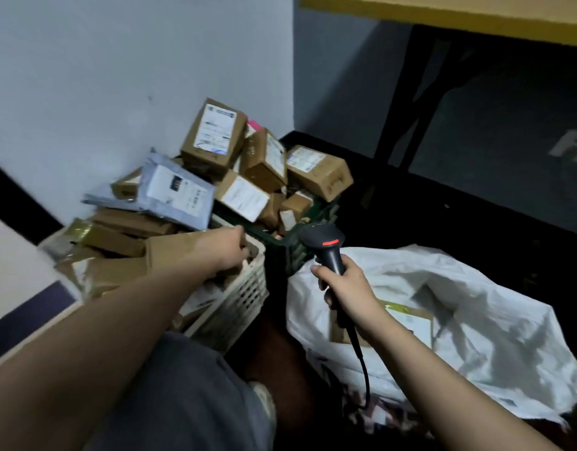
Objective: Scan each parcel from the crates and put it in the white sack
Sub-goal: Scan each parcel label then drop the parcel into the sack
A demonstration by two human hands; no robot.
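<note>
Two crates stand against the wall, heaped with parcels: a white lattice crate [245, 297] on the left and a dark green crate [290, 252] behind it. Brown boxes [215, 135] fill the green one, and a grey mailer bag [179, 193] lies on the left heap. My left hand [228, 252] reaches into the white crate's far corner with fingers bent downward; what they touch is hidden. My right hand [349, 294] grips a black barcode scanner [326, 242] by its handle, its head aimed toward the crates. The white sack [476, 320] lies open on the right with a brown parcel [407, 320] inside.
A pale wall [118, 76] rises behind the crates. A dark table leg [407, 92] and a yellow-edged tabletop [443, 14] stand at the upper right. My knee in grey shorts [183, 402] is below the white crate. The scanner cable [362, 369] hangs over the sack.
</note>
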